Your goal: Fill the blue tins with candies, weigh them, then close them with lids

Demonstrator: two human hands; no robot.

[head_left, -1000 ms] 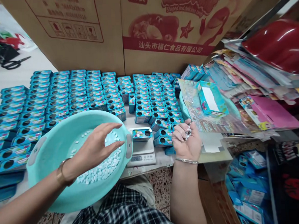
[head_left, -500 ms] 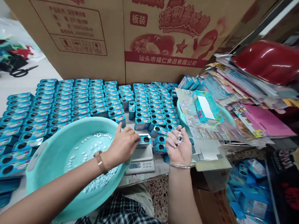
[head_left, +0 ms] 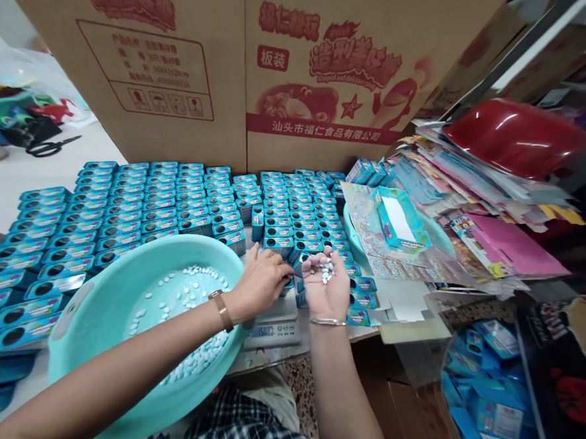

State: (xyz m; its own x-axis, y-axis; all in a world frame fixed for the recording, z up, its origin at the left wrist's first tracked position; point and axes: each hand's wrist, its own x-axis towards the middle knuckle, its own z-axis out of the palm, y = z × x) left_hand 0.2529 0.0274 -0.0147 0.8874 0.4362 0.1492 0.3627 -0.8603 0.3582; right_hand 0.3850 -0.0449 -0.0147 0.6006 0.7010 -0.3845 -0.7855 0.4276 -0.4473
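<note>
My left hand [head_left: 261, 282], wearing a watch on the wrist, is closed with fingertips bent down over a small blue box [head_left: 289, 286] on the white digital scale [head_left: 285, 333]. Its fingers hide most of that box and whatever they pinch. Close beside it, my right hand [head_left: 329, 295] is cupped palm up around several small white candies [head_left: 326, 270]. Under my left forearm stands a large turquoise basin [head_left: 107, 310] with many loose white candies [head_left: 209, 347] inside.
Rows of blue boxes [head_left: 119, 220] fill the table before a big cardboard carton [head_left: 179, 137]. At right lie a turquoise tub [head_left: 351, 236] under plastic sheets, stacked packaging [head_left: 468, 169] and a red bowl [head_left: 511, 136]. Scissors [head_left: 53, 147] lie far left; below right, a container holds blue boxes [head_left: 495, 373].
My right hand has moved left, close to my left hand, and its palm is more opened, showing the candies. My left hand has shifted slightly right over the box, and the scale's reading has changed.
</note>
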